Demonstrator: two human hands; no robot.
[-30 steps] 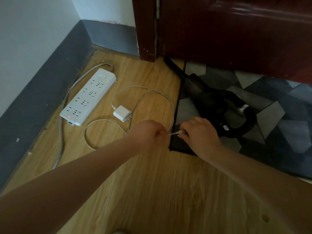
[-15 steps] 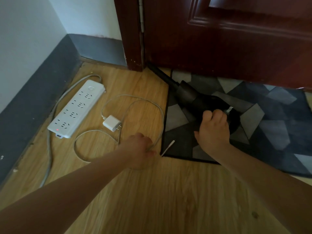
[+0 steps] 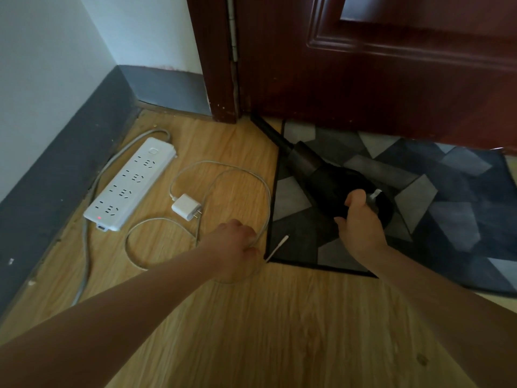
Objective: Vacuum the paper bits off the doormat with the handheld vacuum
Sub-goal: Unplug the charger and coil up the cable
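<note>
gripping vacuum [image 3: 330, 180] under right hand [image 3: 359, 222]

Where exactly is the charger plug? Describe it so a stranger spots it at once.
Start at the dark red door and drop to the wood floor left of the doormat. Beside the long white power strip lies the charger plug: a small white cube, prongs bare, inside its cable's loops.

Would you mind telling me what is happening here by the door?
A person is reaching down to the floor. The right hand grips the handle of the black handheld vacuum lying on the doormat. The left hand holds the white charging cable, whose free end lies on the mat's corner.
</note>
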